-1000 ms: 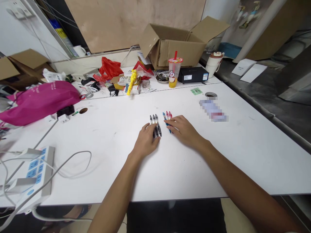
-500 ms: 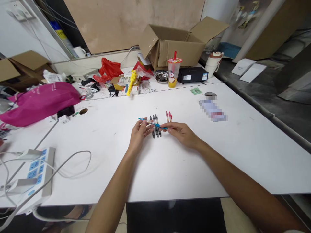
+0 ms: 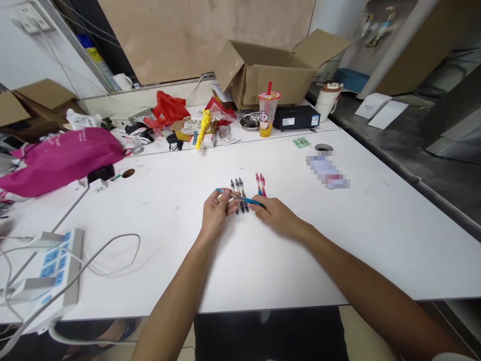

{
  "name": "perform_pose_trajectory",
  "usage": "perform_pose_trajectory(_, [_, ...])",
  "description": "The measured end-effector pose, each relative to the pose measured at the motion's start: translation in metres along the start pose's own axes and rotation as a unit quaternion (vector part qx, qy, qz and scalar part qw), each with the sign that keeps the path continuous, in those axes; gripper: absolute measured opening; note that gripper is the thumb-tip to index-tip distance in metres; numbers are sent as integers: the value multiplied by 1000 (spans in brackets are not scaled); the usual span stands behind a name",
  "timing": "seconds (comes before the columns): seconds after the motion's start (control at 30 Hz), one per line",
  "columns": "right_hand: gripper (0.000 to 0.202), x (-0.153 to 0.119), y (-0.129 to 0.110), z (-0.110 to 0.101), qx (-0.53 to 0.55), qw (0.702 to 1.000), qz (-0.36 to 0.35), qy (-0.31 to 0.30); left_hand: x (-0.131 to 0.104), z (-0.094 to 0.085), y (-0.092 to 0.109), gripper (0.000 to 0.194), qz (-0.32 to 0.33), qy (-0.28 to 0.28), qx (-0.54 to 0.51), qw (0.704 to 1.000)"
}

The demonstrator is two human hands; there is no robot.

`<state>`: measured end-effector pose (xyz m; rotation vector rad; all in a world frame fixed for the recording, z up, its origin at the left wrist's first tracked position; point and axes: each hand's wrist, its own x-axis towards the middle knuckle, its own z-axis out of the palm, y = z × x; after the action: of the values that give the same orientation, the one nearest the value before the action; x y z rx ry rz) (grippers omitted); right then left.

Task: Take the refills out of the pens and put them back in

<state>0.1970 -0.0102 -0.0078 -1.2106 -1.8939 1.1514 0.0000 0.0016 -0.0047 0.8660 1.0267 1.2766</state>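
Observation:
A blue pen (image 3: 246,199) is held slantwise above the table between my two hands. My left hand (image 3: 217,209) pinches its thin, clear end between thumb and fingers. Around its blue barrel end, the fingers of my right hand (image 3: 276,213) are closed. Beneath the pen lie three black pens (image 3: 242,186) side by side on the white table (image 3: 158,200), partly covered by my left fingers and the pen. To their right, two pens with red tops (image 3: 260,179) lie together just beyond my right hand, which hides their lower ends.
A white power strip (image 3: 62,265) with looping cables is at the left. A pink bag (image 3: 71,155) lies behind it. Along the back are a yellow object (image 3: 203,129), a drink cup (image 3: 267,115), a cardboard box (image 3: 276,82) and a tape roll (image 3: 323,148).
My right hand has shifted slightly down and now wraps further round the barrel end of the blue pen. My left thumb has moved a little along the thin end. The view has shifted slightly.

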Motion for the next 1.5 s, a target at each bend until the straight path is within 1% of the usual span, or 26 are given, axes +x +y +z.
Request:
perform_pose_trajectory(0.07, [31, -3, -2, -1, -107, 993, -18, 38, 1, 0, -2, 32, -3, 12, 14, 1000])
perform_pose_trajectory(0.1, [32, -3, -2, -1, -126, 991, -18, 43, 1, 0, -2, 32, -1, 15, 20, 1000])
perform_pose_trajectory(0.13, [36, -3, -1, -1, -120, 992, -16, 43, 1, 0, -3, 32, 2, 15, 22, 1000])
perform_pose_trajectory(0.2, [40, -2, 0, 0, -72, 996, -17, 44, 1, 0, -5, 33, 10, 15, 19, 1000])
perform_pose_trajectory(0.3, [26, 0, 3, 2, 4, 996, -38, 84, 0, 1, -6, 36, 16, 21, 7, 1000])
perform_pose_trajectory(0.33, [25, 1, 4, 2, 24, 995, -38, 92, 0, 1, -6, 37, 17, 24, 6, 1000])
perform_pose_trajectory(0.43, [24, 3, 7, 3, 66, 994, -31, 86, -1, 3, -6, 38, 14, 29, 3, 999])
perform_pose_trajectory(0.57, [22, 5, 10, 4, 71, 989, -47, 122, -3, 4, -7, 38, 10, 30, 2, 1000])
perform_pose_trajectory(0.77, [26, 6, 11, 5, 54, 988, -42, 136, -4, 6, -8, 39, 9, 24, 2, 1000])
perform_pose_trajectory(0.83, [26, 5, 10, 4, 60, 989, -34, 131, -4, 7, -8, 39, 9, 23, 1, 1000])
perform_pose_trajectory(0.97, [28, 5, 9, 5, 40, 989, -40, 139, -4, 7, -9, 41, 11, 26, 0, 1000])
perform_pose_trajectory(1.07, [21, 5, 8, 4, 31, 991, -29, 130, -4, 8, -9, 41, 10, 29, -4, 1000])
perform_pose_trajectory(1.13, [15, 5, 6, 3, 18, 989, -51, 141, -4, 7, -8, 41, 3, 35, -7, 999])
perform_pose_trajectory(1.2, [9, 4, 4, 2, 4, 982, -91, 162, -2, 6, -8, 39, -7, 41, -11, 999])
perform_pose_trajectory(1.27, [8, 4, 3, 1, 1, 979, -119, 168, -1, 6, -8, 35, -14, 45, -21, 999])
perform_pose_trajectory(1.37, [13, 3, 3, 1, 16, 979, -120, 165, 0, 5, -6, 29, -18, 53, -52, 997])
perform_pose_trajectory(1.5, [22, 3, 3, -5, 39, 978, -94, 184, -1, 6, -1, 22, -26, 77, -93, 992])
